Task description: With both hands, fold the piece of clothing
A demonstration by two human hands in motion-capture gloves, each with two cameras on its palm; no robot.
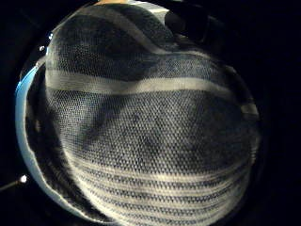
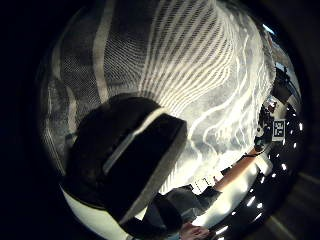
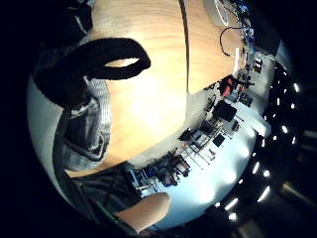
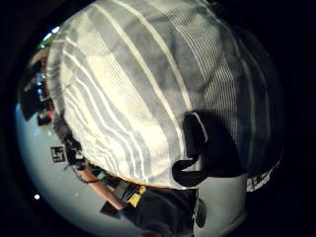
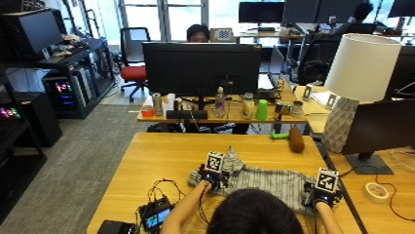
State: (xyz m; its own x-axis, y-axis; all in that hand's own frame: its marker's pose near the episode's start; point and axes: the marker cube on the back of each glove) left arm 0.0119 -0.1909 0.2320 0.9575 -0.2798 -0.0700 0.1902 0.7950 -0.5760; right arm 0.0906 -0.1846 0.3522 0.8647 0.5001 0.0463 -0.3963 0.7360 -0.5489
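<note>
A grey garment with thin white stripes (image 5: pixel 272 183) lies spread on the wooden table (image 5: pixel 162 156) in front of me, bunched up at its far left corner. My left hand (image 5: pixel 211 178) is at the garment's left edge; its gloved thumb (image 2: pixel 130 155) curls over the cloth (image 2: pixel 200 75), which also fills the little finger side view (image 1: pixel 150 132). My right hand (image 5: pixel 322 195) is at the right edge. A curled finger (image 4: pixel 207 148) pinches the striped cloth (image 4: pixel 138 84) there, and a fold (image 3: pixel 91 129) hangs under another finger (image 3: pixel 99 59).
A small black device with cables (image 5: pixel 156 217) sits at the table's near left. To the right stand a white lamp (image 5: pixel 360 73), a monitor foot (image 5: pixel 366 168) and a tape roll (image 5: pixel 376 191). A brown cylinder (image 5: pixel 296 139) lies at the far edge.
</note>
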